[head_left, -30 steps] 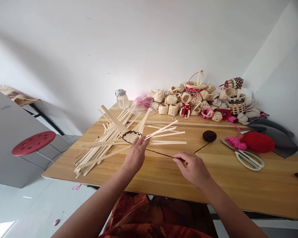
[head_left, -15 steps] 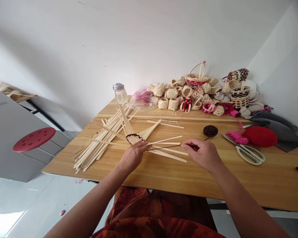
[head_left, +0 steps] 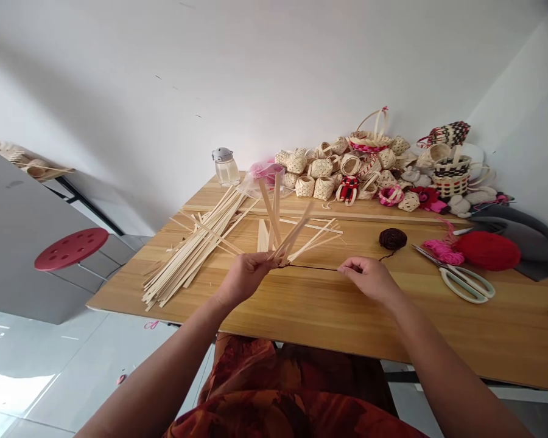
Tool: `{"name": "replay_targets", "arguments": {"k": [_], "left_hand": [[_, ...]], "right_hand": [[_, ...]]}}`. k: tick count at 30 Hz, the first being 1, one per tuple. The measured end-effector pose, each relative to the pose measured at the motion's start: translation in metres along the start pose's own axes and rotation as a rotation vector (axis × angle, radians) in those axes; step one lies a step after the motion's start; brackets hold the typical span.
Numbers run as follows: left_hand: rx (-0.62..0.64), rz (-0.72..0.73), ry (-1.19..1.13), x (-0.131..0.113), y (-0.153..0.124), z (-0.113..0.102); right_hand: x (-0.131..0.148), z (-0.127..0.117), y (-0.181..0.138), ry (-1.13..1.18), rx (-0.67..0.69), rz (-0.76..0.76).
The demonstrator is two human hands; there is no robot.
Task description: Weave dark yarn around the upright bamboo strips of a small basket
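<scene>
- Since half a second ago, the left hand has tipped the woven piece up, so its pale strips now fan upward instead of lying flat over the tabletop.
- Head view: the left fingers are closed around the base of the woven piece, just above the tabletop's near half.
- The right hand pinches a dark cord between thumb and fingers, with the other fingers curled in.
- The cord stretches taut from the woven piece to the right hand, then runs on to a dark ball of yarn lying behind that hand.
- A pile of loose strips lies on the tabletop to the left of the left hand.
- Scissors lie to the right of the right hand, near a red ball of yarn and a pink cord.
- Small baskets are heaped along the far edge by the wall, with a jar to their left.
- A red stool stands on the floor, left of the tabletop.
</scene>
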State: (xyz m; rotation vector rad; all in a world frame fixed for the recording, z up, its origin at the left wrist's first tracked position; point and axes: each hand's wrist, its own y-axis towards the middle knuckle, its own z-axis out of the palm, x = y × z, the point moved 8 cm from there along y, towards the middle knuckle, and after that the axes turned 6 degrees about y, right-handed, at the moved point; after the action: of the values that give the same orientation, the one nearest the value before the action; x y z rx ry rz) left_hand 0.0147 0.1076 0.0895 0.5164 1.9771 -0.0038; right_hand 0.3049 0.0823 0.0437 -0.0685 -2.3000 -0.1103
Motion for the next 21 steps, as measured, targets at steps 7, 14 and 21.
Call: {"name": "replay_targets", "arguments": {"k": [7,14,21], "left_hand": [[-0.012,0.008,0.080,-0.011,-0.001,-0.005],[0.093,0.033,0.046,-0.022,-0.005,0.003],[0.088,-0.060,-0.142,-0.006,-0.011,0.006]], "right_hand": [[0.057,0.031,-0.016,-0.017,0.115,-0.204],[0.113,0.063,-0.031,0.423,0.087,-0.258],[0.110,0.064,-0.026,0.432,-0.059,-0.198]]}}
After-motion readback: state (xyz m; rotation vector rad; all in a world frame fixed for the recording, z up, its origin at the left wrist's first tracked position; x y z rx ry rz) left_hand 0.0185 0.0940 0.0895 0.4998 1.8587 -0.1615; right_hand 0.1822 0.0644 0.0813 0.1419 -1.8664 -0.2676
